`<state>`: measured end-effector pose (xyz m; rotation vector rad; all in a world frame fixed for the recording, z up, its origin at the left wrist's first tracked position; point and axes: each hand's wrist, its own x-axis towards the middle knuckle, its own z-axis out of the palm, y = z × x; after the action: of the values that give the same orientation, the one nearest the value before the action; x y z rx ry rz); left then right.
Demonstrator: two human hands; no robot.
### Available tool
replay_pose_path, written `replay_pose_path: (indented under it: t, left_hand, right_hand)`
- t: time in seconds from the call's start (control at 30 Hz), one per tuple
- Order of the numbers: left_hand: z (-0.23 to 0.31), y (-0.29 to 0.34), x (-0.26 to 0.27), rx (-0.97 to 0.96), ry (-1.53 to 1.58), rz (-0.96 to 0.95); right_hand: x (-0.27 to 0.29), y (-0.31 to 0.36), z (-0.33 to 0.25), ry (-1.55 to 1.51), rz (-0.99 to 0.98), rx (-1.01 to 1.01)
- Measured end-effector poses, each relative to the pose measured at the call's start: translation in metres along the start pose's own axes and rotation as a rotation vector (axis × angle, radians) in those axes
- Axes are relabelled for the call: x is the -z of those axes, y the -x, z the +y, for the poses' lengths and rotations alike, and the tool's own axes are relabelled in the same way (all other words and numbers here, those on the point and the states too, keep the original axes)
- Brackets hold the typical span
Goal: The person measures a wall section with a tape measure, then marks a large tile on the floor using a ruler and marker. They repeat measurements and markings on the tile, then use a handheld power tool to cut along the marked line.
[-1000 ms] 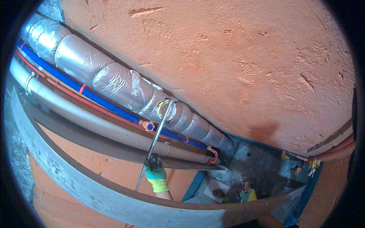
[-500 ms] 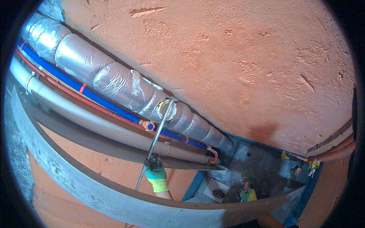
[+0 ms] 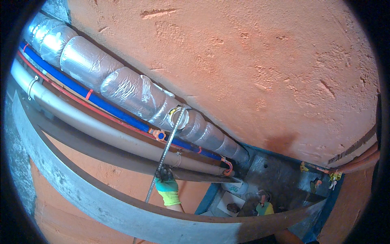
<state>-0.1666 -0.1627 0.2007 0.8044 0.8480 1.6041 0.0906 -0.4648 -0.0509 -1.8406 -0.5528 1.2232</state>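
Observation:
A long, narrow silvery strip with a row of small dots along it point(image 3: 167, 146) slants down in front of the pipes. Its top end lies at a pale round collar point(image 3: 175, 118) on a foil-wrapped pipe point(image 3: 132, 91). My left hand point(image 3: 166, 183), in a green and yellow glove with dark fingers, is closed around the strip, just above a curved grey beam. Lower right, beyond the beam, my right hand point(image 3: 265, 208) shows in a similar glove. A pinkish, short thing is by its fingers, and what it grips, if anything, I cannot make out.
The grey beam point(image 3: 97, 193) arcs across the front. Behind it run a thick grey pipe point(image 3: 109, 130), a blue pipe point(image 3: 77, 81) and a thin red one. An orange valve point(image 3: 159, 135) sits on the blue pipe. A rough orange wall point(image 3: 252, 73) rises behind; a dark floor point(image 3: 280, 179) lies right.

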Motion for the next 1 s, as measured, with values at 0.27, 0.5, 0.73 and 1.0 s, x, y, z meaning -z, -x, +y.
replay_pose_path:
  t: [0.27, 0.5, 0.73, 1.0]
  left_hand:
    - [0.000, 0.005, -0.011, -0.019, 0.000, 0.080]
    - [0.000, 0.005, -0.012, -0.029, 0.011, 0.092]
    - [0.001, 0.005, -0.011, -0.015, 0.032, 0.068]
    - [0.001, 0.007, -0.012, -0.019, 0.019, 0.081]
  right_hand:
    - [-0.003, -0.002, -0.003, 0.088, -0.013, -0.113]
    - [-0.008, 0.006, -0.011, 0.135, 0.106, -0.031]
    - [-0.011, -0.001, 0.011, 0.073, 0.071, -0.011]
    - [-0.010, -0.050, 0.054, 0.193, -0.580, -0.106]
